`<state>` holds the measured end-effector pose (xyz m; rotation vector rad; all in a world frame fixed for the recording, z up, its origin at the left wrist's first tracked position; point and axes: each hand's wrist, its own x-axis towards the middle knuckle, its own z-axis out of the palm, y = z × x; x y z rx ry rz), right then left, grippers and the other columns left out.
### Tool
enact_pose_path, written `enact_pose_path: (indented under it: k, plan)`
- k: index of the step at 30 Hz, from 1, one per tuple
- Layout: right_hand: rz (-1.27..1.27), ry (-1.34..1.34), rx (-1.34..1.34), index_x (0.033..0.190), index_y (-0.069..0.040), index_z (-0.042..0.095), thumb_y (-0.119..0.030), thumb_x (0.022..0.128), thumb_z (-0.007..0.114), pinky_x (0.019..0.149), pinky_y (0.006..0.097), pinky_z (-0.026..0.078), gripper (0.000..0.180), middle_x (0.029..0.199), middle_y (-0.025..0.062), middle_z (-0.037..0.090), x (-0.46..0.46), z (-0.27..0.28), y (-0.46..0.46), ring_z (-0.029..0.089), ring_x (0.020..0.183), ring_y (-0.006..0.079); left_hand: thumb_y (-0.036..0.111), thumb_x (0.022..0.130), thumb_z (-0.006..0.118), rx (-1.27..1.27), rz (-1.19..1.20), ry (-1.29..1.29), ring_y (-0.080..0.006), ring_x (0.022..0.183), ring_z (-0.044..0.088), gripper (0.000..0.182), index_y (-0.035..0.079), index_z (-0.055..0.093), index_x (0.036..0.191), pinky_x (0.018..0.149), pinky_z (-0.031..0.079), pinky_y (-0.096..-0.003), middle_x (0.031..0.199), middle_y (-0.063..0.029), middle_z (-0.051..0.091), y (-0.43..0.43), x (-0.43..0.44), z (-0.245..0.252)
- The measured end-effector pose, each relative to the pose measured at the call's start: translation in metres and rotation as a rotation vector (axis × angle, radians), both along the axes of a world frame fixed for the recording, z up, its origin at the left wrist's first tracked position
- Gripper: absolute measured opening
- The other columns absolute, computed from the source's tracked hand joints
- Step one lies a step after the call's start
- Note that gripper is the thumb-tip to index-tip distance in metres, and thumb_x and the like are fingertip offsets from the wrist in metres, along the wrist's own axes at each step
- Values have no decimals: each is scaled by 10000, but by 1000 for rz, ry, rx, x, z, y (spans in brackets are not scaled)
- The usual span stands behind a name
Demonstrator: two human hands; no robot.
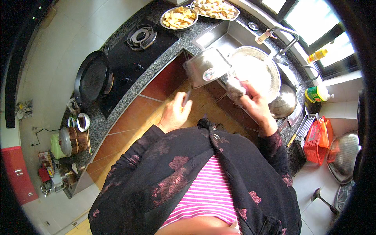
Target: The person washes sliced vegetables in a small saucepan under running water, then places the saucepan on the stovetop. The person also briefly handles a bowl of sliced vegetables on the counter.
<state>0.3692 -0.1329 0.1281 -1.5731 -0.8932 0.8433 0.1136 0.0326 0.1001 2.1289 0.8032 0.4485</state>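
A broad, shiny metal utensil (207, 69), apparently a cleaver blade, is held up before me with a round sticker on its face. Motion blurs it. My left hand (176, 113) pinches a thin grey piece (186, 97) just below its lower left corner; whether the two are joined cannot be told. My right hand (257, 102) grips a pale, crumpled bundle (235, 87), probably a cloth, by the utensil's right side. Beyond that hand, a large round basin (254, 54) rests at the steel sink (205, 38), its inside washed out by glare.
Behind the sink rises a faucet (289, 44). A bowl (164, 25) and a tray (237, 16) hold cut pale pieces. To the left, a frying pan (92, 79) stands on the gas hob (161, 38). A metal dome (283, 102) and a red basket (312, 147) are at right.
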Motion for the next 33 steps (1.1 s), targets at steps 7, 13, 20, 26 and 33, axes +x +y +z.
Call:
enact_pose_path:
  k: [7,13,20,26,33]
  plan:
    - [-385,325,216,1319,27,541,-31,896,606,826,255,513,431,1092,74,673,12,-22,-24,625,915,106,159,871,707,-770,93,46,-170,609,597,280,37,494,1006,540,458,-375,688,-78,572,4,-5,-9]
    - [-255,-408,233,1236,11,570,-89,876,699,758,296,523,396,996,115,670,-28,11,-3,641,858,179,191,897,668,-102,-93,-24,-313,623,642,243,40,526,1024,569,473,-403,693,-164,580,-16,12,-22]
    - [-121,-465,-119,1208,-17,607,-260,906,674,866,389,508,394,1058,166,673,-5,-22,52,648,996,323,145,901,653,-260,-239,89,-117,616,519,200,42,566,1050,558,439,-323,655,-82,508,-36,-1,-12]
    - [-323,-60,-299,1192,17,608,-240,962,629,672,237,525,346,938,90,688,29,-28,38,652,802,116,168,896,650,-61,-47,-11,-229,606,612,202,70,568,1053,542,463,-374,687,-138,563,-33,-5,-23]
    - [147,-818,264,1099,-37,674,-99,795,739,1015,460,430,317,1172,134,661,-51,6,53,569,1169,366,201,826,572,-194,-299,189,-475,732,626,288,63,448,1046,629,475,-540,699,-259,579,-30,-13,-33]
